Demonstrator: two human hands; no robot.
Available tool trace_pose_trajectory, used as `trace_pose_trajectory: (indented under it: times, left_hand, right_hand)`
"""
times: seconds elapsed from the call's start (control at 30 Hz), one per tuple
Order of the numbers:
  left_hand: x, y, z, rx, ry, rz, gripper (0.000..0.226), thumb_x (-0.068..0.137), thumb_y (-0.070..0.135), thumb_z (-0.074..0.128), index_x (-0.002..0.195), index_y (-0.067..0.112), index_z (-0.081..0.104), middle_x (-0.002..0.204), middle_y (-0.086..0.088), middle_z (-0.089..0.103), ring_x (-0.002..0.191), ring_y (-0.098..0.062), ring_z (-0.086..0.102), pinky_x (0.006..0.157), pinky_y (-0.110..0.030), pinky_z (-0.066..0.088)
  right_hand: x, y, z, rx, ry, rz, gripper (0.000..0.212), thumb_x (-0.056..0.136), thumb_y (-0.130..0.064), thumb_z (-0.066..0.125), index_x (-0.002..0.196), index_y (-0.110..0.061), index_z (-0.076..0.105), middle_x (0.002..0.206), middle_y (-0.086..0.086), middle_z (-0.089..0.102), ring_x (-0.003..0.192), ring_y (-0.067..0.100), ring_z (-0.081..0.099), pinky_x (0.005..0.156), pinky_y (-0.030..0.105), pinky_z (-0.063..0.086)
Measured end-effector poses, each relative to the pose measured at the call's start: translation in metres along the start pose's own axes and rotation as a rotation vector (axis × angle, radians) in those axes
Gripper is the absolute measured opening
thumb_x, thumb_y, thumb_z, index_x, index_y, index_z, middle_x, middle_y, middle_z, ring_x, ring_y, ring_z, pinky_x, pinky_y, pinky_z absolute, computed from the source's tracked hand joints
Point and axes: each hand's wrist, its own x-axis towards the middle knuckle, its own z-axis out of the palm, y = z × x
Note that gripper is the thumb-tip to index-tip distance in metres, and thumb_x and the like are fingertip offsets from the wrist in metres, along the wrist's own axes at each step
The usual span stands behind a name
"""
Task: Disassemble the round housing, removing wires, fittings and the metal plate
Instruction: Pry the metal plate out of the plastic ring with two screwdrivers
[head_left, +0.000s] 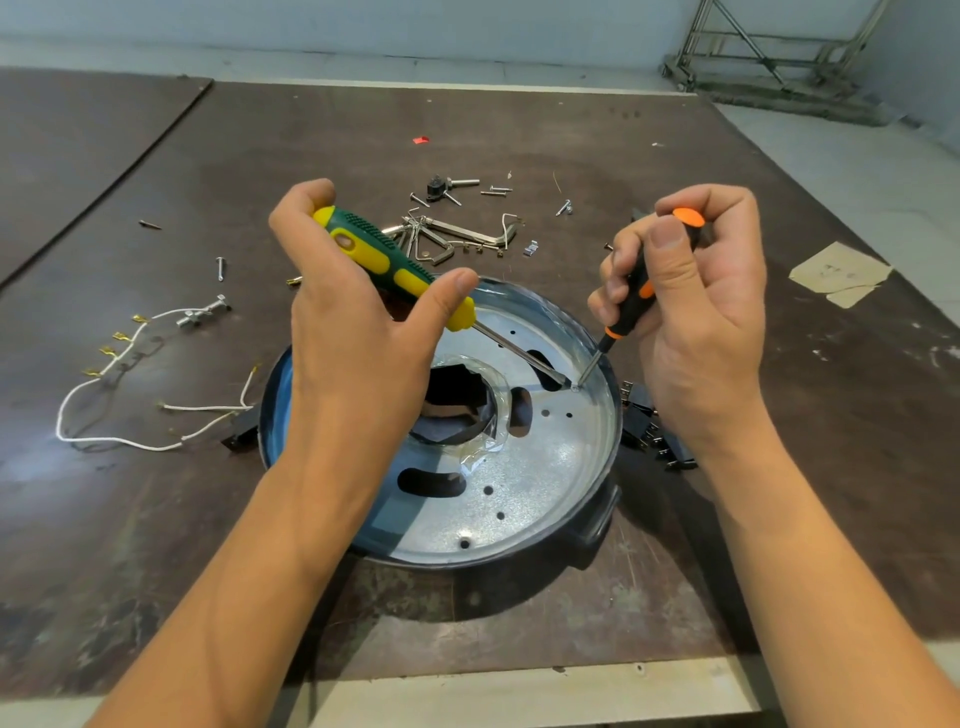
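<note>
The round dark housing (597, 535) lies on the table with its silvery metal plate (550, 467) facing up, holes and slots showing. My left hand (358, 332) grips a green-and-yellow screwdriver (384, 260), its shaft slanting down to a screw (574, 387) near the plate's right rim. My right hand (685, 312) pinches a small black-and-orange screwdriver (631, 301) whose tip meets the same screw. White wires with brass terminals (119, 364) lie loose on the table to the left of the housing.
Loose screws, hex keys (457, 234) and small fittings are scattered behind the housing. Black connector parts (654, 431) sit by its right side, another (241, 431) at its left. A taped paper patch (839, 273) lies far right. The table's front edge is near.
</note>
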Motion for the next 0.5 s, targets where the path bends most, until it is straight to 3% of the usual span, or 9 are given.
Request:
trace_pose_trajectory:
  times: [0.27, 0.5]
  left_hand:
    - [-0.0014, 0.0017, 0.0006, 0.005, -0.002, 0.010, 0.081, 0.084, 0.032, 0.082, 0.139, 0.014, 0.026, 0.081, 0.006, 0.058, 0.076, -0.027, 0.069, 0.077, -0.049, 0.056]
    - [-0.0014, 0.0012, 0.0016, 0.025, 0.010, 0.018, 0.080, 0.083, 0.032, 0.083, 0.138, 0.014, 0.026, 0.076, 0.029, 0.055, 0.075, -0.020, 0.065, 0.077, -0.050, 0.056]
  right_hand:
    - [-0.0014, -0.0020, -0.0021, 0.071, -0.049, 0.046, 0.005, 0.105, -0.009, 0.045, 0.109, -0.013, 0.045, 0.084, 0.008, 0.056, 0.069, 0.022, 0.051, 0.062, 0.036, 0.046]
    - [-0.0038, 0.0007, 0.0024, 0.172, -0.126, 0.123, 0.008, 0.106, -0.011, 0.041, 0.114, -0.011, 0.045, 0.085, 0.010, 0.058, 0.069, 0.023, 0.054, 0.066, 0.040, 0.048]
